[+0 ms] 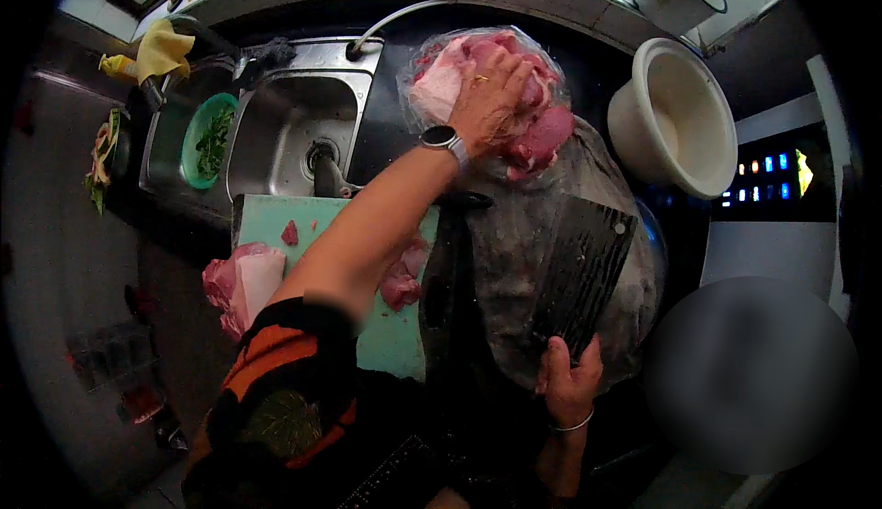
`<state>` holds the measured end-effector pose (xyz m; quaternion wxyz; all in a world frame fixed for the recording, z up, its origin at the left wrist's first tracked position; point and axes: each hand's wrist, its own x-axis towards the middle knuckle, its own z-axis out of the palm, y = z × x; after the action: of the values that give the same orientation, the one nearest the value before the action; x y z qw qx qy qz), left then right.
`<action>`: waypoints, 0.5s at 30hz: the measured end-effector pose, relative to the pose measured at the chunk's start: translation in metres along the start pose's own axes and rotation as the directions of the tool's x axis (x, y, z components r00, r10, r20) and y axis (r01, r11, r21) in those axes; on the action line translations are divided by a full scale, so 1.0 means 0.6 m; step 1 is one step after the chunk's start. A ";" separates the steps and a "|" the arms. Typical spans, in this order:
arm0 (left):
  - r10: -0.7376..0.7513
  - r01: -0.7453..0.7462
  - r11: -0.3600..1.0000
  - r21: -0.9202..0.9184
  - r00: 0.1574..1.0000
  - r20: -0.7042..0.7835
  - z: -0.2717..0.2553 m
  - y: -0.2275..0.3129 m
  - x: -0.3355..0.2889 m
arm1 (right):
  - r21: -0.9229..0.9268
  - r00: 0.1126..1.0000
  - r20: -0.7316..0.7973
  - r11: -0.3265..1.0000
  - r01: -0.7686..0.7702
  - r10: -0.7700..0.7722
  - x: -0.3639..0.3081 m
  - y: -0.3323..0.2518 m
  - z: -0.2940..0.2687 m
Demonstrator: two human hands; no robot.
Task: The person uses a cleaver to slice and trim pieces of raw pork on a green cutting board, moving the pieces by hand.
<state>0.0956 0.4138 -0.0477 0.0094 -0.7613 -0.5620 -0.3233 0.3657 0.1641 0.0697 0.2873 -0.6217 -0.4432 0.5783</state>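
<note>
Left hand (494,96): fingers slightly spread on moist meat (544,134), crinkly clear plastic (407,84) beneath; grip unclear. Right hand (570,382): fingers curled round lower end of streaked, rectangular cleaver (584,265).

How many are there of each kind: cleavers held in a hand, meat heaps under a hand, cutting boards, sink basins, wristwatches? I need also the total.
Held cleaver: 1
Meat heap under a hand: 1
Cutting board: 1
Sink basins: 2
Wristwatch: 1
Total: 6
</note>
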 end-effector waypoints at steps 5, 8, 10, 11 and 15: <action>-0.006 0.031 0.995 -0.094 0.967 0.255 -0.025 -0.037 -0.024 | -0.035 0.999 0.049 0.999 0.019 -0.018 0.004 -0.009 0.022; 0.154 -0.062 0.911 -0.407 0.968 0.199 -0.101 -0.046 -0.007 | -0.095 1.000 0.014 0.995 0.010 -0.009 -0.008 -0.020 0.022; 0.139 -0.058 0.891 -0.451 0.979 0.148 -0.175 -0.053 -0.040 | -0.121 0.997 0.032 0.990 0.072 -0.068 -0.010 -0.004 0.023; 0.003 0.112 0.830 -0.546 0.978 0.206 -0.222 -0.047 -0.060 | -0.128 0.993 0.043 0.986 0.110 -0.106 -0.012 0.001 0.029; -0.400 0.516 0.759 -0.396 0.850 0.342 -0.363 -0.017 -0.238 | -0.200 0.988 0.137 0.975 0.096 -0.069 -0.015 0.017 0.054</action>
<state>-0.0408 0.2137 0.0492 -0.3236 -0.6106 -0.6326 -0.3497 0.3372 0.1467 0.0594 0.2160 -0.5902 -0.5439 0.5560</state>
